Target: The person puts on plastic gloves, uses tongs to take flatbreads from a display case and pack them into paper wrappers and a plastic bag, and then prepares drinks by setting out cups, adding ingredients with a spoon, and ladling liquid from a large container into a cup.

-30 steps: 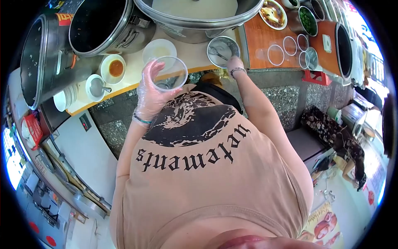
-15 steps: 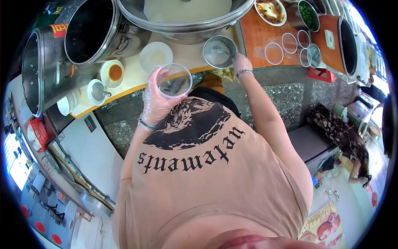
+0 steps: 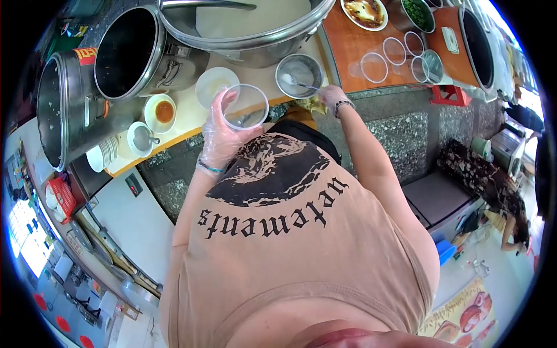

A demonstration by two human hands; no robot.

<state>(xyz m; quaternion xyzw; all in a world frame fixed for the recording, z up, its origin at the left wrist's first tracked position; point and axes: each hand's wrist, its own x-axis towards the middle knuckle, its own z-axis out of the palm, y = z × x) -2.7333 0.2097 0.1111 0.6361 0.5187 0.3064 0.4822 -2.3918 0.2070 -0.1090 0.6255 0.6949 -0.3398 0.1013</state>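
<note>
My left hand (image 3: 221, 129), in a clear plastic glove, is wrapped round a clear plastic cup (image 3: 246, 124) held mouth-up in front of my chest. The cup looks transparent, with nothing plainly visible inside. My right hand (image 3: 332, 97), also gloved, grips the handle of a metal spoon (image 3: 306, 86). The spoon's bowl lies inside a round steel pot (image 3: 318, 72) and carries a white heap; more whitish stuff covers the pot's bottom. Just beyond the cup, a white plate (image 3: 206, 81) rests on the counter.
A large steel vat (image 3: 243, 43) of white contents stands behind the pot. Left are tall steel pots (image 3: 156, 66), a bowl of brown sauce (image 3: 164, 112) and stacked dishes (image 3: 103, 158). Right are several plastic cups (image 3: 372, 68), a plate of food (image 3: 364, 13) and a pot of chopped greens (image 3: 413, 15).
The spoon has tilted and now shows a white heap in its bowl. My right hand shifted slightly left. The view has moved a little; a metal handle now shows over the vat.
</note>
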